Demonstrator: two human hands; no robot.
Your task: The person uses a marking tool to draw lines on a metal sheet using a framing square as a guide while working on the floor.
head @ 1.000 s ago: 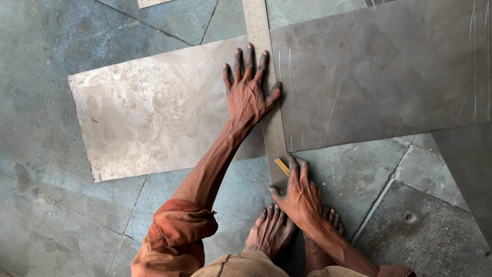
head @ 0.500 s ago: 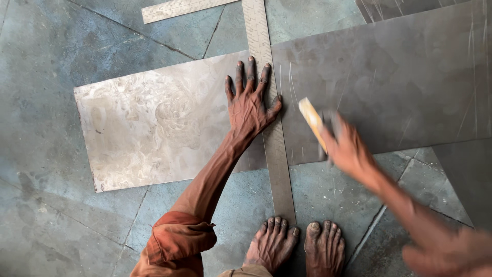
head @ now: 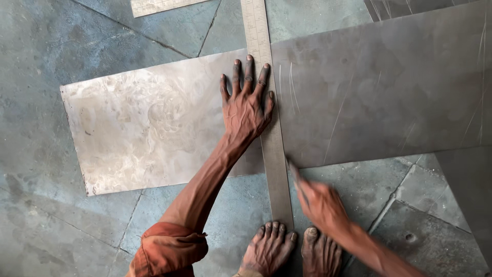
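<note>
A large metal sheet (head: 148, 123) lies on the stone floor, pale on its left half and darker grey with scratch lines on its right half (head: 379, 92). A long steel ruler (head: 275, 159) lies across it, running away from me. My left hand (head: 246, 105) presses flat with spread fingers on the sheet, its fingertips and thumb against the ruler's left edge. My right hand (head: 320, 205), blurred, grips a thin pointed tool (head: 293, 170) whose tip sits at the sheet's near edge, just right of the ruler.
My bare feet (head: 269, 249) stand at the ruler's near end. A second ruler (head: 159, 5) lies at the top left. More dark sheets lie at the right edge (head: 471, 190) and top right (head: 410, 6). The floor is grey stone slabs with joints.
My right hand, with the tool, went from near my feet up beside the ruler on the sheet, then back down to the sheet's near edge. The left hand stayed pressed flat.
</note>
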